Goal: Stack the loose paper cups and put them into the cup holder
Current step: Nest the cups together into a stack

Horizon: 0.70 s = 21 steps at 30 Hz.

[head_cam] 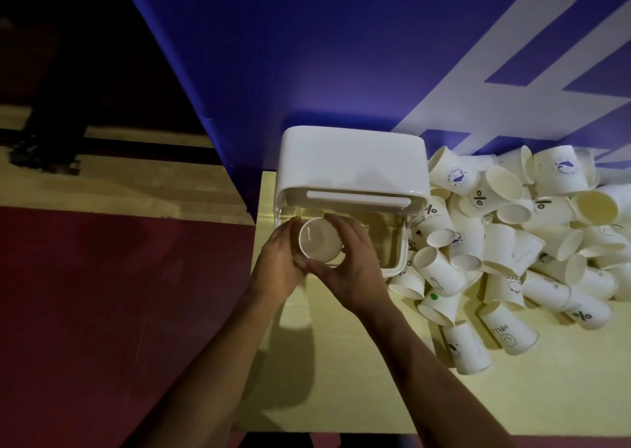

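Insertion step, by the look of it. Left hand [280, 260] and right hand [351, 270] both curled round paper cup [319, 239], mouth up, over left end of cup holder [351, 161]. Stack depth hidden. Next: lower straight, let go. Loose cup pile [512, 243] right of holder; many unstacked.

The cup holder [351, 161], a white-lidded box with a clear lower body, stands on the pale counter [375, 396] against a blue wall panel [307, 55] with white markings. At the holder's left front, both hands grip one paper cup [319, 241], mouth up. The left hand [278, 256] wraps its left side and the right hand [351, 263] curls round its right side and front. Whether more cups are nested under it is hidden by the fingers. Right of the holder, touching its side, lies a heap of loose paper cups [512, 236], most tipped over, some printed. Left of the holder, beyond the counter edge, is red floor [102, 311].
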Tool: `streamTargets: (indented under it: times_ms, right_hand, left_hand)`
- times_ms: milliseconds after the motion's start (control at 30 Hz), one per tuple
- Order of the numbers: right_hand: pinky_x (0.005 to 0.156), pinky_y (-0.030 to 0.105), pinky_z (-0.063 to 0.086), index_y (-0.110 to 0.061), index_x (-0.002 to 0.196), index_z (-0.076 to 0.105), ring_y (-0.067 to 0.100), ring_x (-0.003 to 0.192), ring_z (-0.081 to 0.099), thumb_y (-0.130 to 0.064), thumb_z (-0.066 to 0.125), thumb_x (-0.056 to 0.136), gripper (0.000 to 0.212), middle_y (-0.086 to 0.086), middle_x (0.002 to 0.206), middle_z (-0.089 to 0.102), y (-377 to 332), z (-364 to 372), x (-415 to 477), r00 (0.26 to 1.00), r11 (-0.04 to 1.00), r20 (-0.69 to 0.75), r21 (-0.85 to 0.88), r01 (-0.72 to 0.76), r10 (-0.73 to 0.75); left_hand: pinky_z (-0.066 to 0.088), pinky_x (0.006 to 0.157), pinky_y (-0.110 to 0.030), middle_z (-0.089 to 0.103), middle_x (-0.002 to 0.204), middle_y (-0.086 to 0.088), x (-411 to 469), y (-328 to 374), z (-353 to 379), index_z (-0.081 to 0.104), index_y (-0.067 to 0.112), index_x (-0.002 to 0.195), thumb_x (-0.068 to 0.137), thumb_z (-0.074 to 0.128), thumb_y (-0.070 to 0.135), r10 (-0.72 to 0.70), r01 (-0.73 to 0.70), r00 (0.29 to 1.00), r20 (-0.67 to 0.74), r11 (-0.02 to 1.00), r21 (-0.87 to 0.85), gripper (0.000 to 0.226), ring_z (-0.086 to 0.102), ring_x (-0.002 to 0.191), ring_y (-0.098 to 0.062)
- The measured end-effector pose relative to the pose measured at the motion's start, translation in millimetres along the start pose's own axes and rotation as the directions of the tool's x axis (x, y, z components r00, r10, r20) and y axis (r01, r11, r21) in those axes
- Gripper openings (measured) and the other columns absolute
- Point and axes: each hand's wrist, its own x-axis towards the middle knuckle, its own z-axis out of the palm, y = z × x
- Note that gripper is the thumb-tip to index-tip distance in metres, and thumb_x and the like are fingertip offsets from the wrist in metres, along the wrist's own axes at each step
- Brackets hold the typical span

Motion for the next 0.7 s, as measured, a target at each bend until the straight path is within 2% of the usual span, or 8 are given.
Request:
streamTargets:
  times_ms: [67, 100, 167, 233, 300, 400, 567, 700]
  right_hand:
    - [0.103, 0.008, 0.030, -0.019, 0.140, 0.056, 0.004, 0.126, 0.045, -0.043, 0.092, 0.070, 0.083, -0.005, 0.138, 0.057, 4, 7, 5, 1.000, 0.999, 0.020, -0.039, -0.015, 0.016]
    - [0.103, 0.007, 0.027, -0.019, 0.141, 0.056, 0.006, 0.127, 0.045, -0.043, 0.092, 0.070, 0.084, -0.005, 0.139, 0.057, 7, 10, 9, 0.999, 0.998, 0.033, -0.059, -0.024, 0.026]
    - [0.102, 0.017, 0.030, -0.020, 0.144, 0.054, 0.012, 0.127, 0.045, -0.046, 0.090, 0.072, 0.084, -0.003, 0.141, 0.056, 11, 15, 14, 0.997, 0.995, 0.064, -0.090, -0.038, 0.044]
    - [0.104, 0.027, 0.031, -0.023, 0.147, 0.051, 0.003, 0.124, 0.037, -0.045, 0.086, 0.078, 0.081, -0.003, 0.145, 0.053, 14, 18, 18, 0.991, 0.995, 0.105, -0.072, -0.070, 0.078]
    - [0.111, 0.030, 0.033, -0.026, 0.151, 0.045, -0.004, 0.126, 0.033, -0.041, 0.080, 0.086, 0.076, -0.003, 0.150, 0.049, 17, 20, 23, 0.977, 0.992, 0.174, 0.002, -0.124, 0.122]
    - [0.115, 0.031, 0.036, -0.029, 0.156, 0.037, 0.000, 0.133, 0.036, -0.032, 0.075, 0.093, 0.074, -0.007, 0.155, 0.044, 21, 19, 27, 0.942, 0.979, 0.293, 0.070, -0.191, 0.163]
    - [0.116, 0.040, 0.039, -0.030, 0.154, 0.040, 0.007, 0.134, 0.040, -0.019, 0.079, 0.089, 0.076, -0.020, 0.145, 0.041, 29, 13, 37, 0.910, 0.974, 0.379, 0.080, -0.211, 0.166]
    - [0.105, 0.040, 0.051, -0.045, 0.139, 0.044, 0.017, 0.120, 0.061, -0.017, 0.087, 0.080, 0.078, -0.022, 0.129, 0.058, 35, 10, 41, 0.915, 0.958, 0.343, 0.108, -0.264, 0.214]
  left_hand:
    - [0.055, 0.099, -0.036, 0.064, 0.135, 0.001, 1, -4, -1, 0.051, 0.021, 0.144, 0.072, 0.086, 0.014, -0.078, 0.080, 0.995, 0.055, 0.996, -0.035, 0.080, 0.064, 0.120, -0.017]
    - [0.056, 0.098, -0.037, 0.062, 0.136, 0.002, 1, -6, -1, 0.047, 0.024, 0.148, 0.073, 0.087, 0.018, -0.108, 0.112, 0.991, 0.079, 0.993, -0.044, 0.085, 0.064, 0.120, -0.016]
    - [0.057, 0.097, -0.036, 0.061, 0.138, 0.002, 1, -6, -4, 0.042, 0.029, 0.151, 0.072, 0.089, 0.024, -0.147, 0.155, 0.983, 0.110, 0.986, -0.066, 0.092, 0.064, 0.119, -0.016]
    - [0.057, 0.096, -0.035, 0.060, 0.139, 0.003, 1, -6, -4, 0.040, 0.032, 0.152, 0.072, 0.090, 0.029, -0.159, 0.169, 0.980, 0.119, 0.982, -0.081, 0.094, 0.063, 0.119, -0.015]
    - [0.058, 0.093, -0.035, 0.064, 0.135, 0.003, 2, -6, -6, 0.043, 0.034, 0.150, 0.075, 0.088, 0.024, -0.147, 0.161, 0.982, 0.118, 0.981, -0.110, 0.087, 0.065, 0.114, -0.012]
    - [0.060, 0.088, -0.038, 0.070, 0.122, 0.003, 4, -8, -7, 0.050, 0.031, 0.145, 0.081, 0.079, 0.012, -0.149, 0.170, 0.980, 0.129, 0.970, -0.171, 0.074, 0.070, 0.104, -0.007]
    - [0.061, 0.083, -0.035, 0.072, 0.112, 0.005, 5, -8, -7, 0.049, 0.032, 0.145, 0.081, 0.080, 0.009, -0.138, 0.162, 0.981, 0.138, 0.970, -0.180, 0.074, 0.071, 0.096, -0.006]
    - [0.061, 0.089, -0.035, 0.075, 0.110, 0.007, 6, -7, -8, 0.056, 0.033, 0.140, 0.083, 0.082, 0.007, -0.140, 0.182, 0.978, 0.157, 0.937, -0.297, 0.068, 0.072, 0.100, -0.005]
